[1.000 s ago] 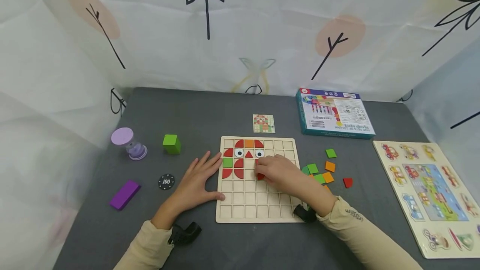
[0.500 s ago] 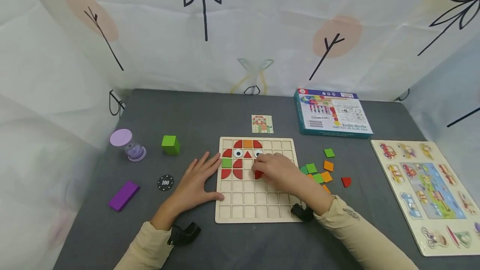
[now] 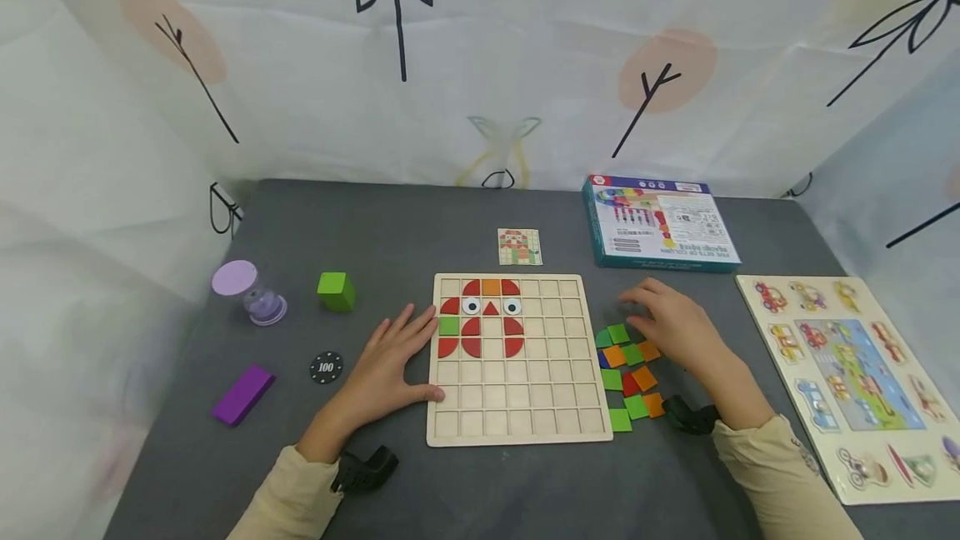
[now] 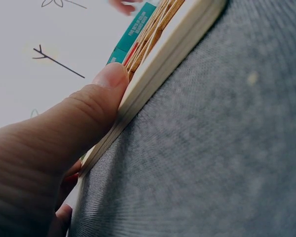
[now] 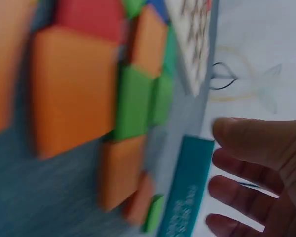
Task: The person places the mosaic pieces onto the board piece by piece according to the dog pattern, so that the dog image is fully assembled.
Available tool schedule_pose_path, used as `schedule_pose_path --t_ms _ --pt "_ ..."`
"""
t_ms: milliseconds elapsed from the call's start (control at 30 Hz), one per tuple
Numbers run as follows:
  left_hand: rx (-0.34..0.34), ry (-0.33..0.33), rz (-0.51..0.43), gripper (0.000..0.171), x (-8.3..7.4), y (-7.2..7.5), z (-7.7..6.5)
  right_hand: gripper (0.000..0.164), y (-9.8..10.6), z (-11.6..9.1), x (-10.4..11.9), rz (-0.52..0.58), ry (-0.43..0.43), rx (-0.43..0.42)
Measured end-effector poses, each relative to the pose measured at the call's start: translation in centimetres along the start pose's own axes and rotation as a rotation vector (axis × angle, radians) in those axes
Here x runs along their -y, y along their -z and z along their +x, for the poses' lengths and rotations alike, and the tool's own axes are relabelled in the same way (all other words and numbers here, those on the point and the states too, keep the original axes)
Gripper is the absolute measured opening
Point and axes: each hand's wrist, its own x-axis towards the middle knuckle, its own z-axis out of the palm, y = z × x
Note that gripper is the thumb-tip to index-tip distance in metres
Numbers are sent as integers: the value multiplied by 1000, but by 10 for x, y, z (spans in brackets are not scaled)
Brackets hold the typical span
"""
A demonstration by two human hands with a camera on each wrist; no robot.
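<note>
A wooden grid board (image 3: 555, 394) lies in the middle of the table. Red rounded tiles, an orange square (image 3: 491, 287), a green square (image 3: 448, 326) and two eye tiles (image 3: 471, 306) fill cells at its upper left. My left hand (image 3: 384, 369) rests along the board's left edge, fingers spread; in the left wrist view its thumb (image 4: 106, 84) presses the board's rim. My right hand (image 3: 678, 327) hovers beside the loose tiles (image 3: 612, 380) right of the board. Its fingers are loosely bent, with nothing between them in the right wrist view.
A picture card (image 3: 519, 247) lies behind the board, and a teal box (image 3: 663, 223) stands at the back right. A puzzle board (image 3: 757, 315) is at far right. On the left are a green cube (image 3: 336, 292), purple block (image 3: 243, 395), lilac spool-like toy (image 3: 264, 305) and black "100" disc (image 3: 326, 367).
My right hand has left the board and moved right to the loose tiles. The red rounded tiles it covered now show in their cells. My left hand stays on the edge.
</note>
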Motion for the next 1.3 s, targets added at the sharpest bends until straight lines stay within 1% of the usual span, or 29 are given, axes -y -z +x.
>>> schedule_pose_path --t_ms 67,167,267,333,400,467,533,600,667,733,867,967,1100,1233,1300 --pt "0 2 0 99 1 0 0 29 -2 -4 -6 -19 -53 77" --pt "-2 0 -6 98 1 0 -1 31 -4 -9 -13 -58 -107 137" --pt "-3 -3 -8 98 2 0 0 32 -6 -13 -19 -81 -166 157" --pt "-4 -4 -8 98 2 0 0 33 -6 -15 -22 -88 -191 163" --pt "-2 -4 -8 98 1 0 0 33 -5 -16 -23 -90 -202 163" --pt "-2 -4 -10 99 1 0 0 33 -5 -16 -21 -84 -197 147" --pt "-1 -4 -10 99 1 0 0 32 -6 -15 -13 -61 -173 114" --pt "-1 -5 -10 99 1 0 0 30 -7 -12 0 -22 -125 68" --pt "-3 -5 -5 99 1 0 0 29 -10 -7 19 19 -55 28" --pt "-5 -6 -1 99 2 0 0 29 -13 0 41 45 32 5" --pt "-8 -6 -1 99 2 0 -1 28 -20 16 83 58 182 9" --pt "-7 -2 -2 99 2 1 -2 26 -28 29 108 55 255 28" --pt "-3 -5 4 99 2 1 -1 23 -40 42 126 40 318 54" --pt "4 -5 5 99 3 1 0 23 -46 48 133 13 347 100" --pt "5 -3 0 99 3 1 0 23 -48 49 135 4 354 111"
